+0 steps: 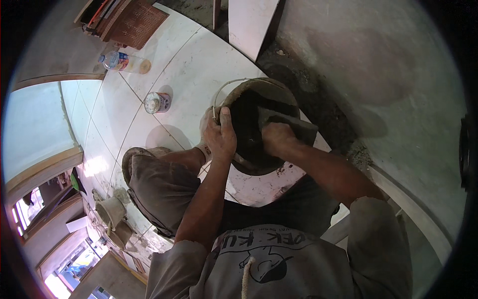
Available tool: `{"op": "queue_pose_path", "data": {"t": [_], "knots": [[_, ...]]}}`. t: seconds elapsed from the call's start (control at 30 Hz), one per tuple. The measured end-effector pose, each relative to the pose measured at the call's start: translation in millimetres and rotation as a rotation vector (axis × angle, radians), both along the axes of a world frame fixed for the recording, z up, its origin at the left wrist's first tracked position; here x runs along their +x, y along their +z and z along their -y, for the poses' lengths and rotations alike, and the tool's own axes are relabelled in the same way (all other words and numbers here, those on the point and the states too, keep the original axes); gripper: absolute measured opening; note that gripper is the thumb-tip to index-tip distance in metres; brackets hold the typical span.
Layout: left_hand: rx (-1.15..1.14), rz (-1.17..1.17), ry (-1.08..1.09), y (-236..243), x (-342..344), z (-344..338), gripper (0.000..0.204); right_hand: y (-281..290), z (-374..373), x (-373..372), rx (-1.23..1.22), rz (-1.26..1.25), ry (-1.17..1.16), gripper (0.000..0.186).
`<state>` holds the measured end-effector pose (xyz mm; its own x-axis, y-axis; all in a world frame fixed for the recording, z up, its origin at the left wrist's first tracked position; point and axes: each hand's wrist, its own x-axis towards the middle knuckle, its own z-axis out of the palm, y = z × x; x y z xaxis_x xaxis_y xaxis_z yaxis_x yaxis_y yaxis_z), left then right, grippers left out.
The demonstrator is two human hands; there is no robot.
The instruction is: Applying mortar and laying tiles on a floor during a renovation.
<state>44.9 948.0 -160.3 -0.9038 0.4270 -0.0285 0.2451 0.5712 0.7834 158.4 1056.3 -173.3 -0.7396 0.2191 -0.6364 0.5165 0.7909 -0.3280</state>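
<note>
A round bucket (275, 85) with a thin wire handle stands between my legs on the white tiled floor, its rim smeared and dark wet-looking material inside. My left hand (221, 135) is closed over its left rim, thumb on the rim and fingers down the outer wall. Inside the bucket's right side, my right hand (280, 139) grips a flat grey plate-like tool (301, 127). One end of the tool dips toward the dark contents and the other sticks out past the right rim. My right fingers are partly hidden.
On the tiles (184, 60) to the left stand a small can (158, 102) and a lying clear plastic bottle (124, 63). A white panel (251, 25) leans at the far side. Bare dark ground (313, 94) runs along the wall at right. Another bucket (110, 211) sits far left.
</note>
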Motion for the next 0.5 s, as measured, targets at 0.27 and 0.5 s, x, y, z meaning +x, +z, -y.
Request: {"op": "queue_pose_path", "data": {"t": [0.27,0.5], "knots": [[0.039,0.017,0.020,2.3,0.8,-5.2,0.044,-1.7,32.9,22.0,0.144,-0.230,-0.085,0.015],[0.129,0.188,-0.005,4.5,2.2,-6.2,0.042,-10.1,-32.3,30.4,0.522,-0.311,-0.054,0.012]]}}
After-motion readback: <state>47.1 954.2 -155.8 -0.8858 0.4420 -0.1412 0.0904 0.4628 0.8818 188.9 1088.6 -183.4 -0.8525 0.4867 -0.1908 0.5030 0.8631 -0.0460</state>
